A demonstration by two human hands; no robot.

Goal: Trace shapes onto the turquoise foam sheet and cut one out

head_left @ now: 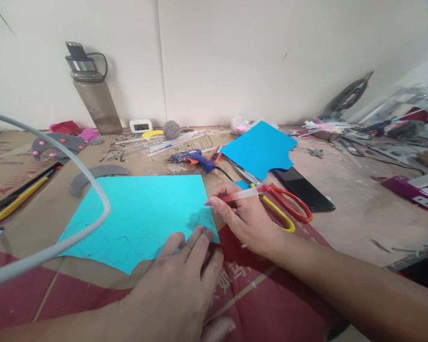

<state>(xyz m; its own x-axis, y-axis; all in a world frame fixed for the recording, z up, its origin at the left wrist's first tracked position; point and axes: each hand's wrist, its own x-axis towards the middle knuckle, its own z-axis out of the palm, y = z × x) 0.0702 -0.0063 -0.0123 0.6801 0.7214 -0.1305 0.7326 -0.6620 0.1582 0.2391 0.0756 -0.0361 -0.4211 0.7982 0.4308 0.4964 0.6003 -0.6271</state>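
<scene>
A turquoise sheet [139, 204] with faint drawn cloud-like outlines lies on the cardboard, its lower edge cut unevenly. My left hand [185, 275] rests with fingers spread on the sheet's lower right edge, holding nothing. My right hand [246, 213] is closed around a pen [240, 194] with a red tip and a pale barrel; the tip points left, at the sheet's right edge. Whether it touches the paper I cannot tell. Just beyond my right hand lie scissors [294, 204] with red and yellow handles, partly under a blue sheet [260, 147].
A black phone [306, 190] lies right of the scissors. Behind the turquoise sheet are a blue glue gun [196, 159], yarn ball [171, 129] and small clock [141, 126]. A bottle [96, 99] stands by the wall. A pale cable [92, 183] arcs across the left.
</scene>
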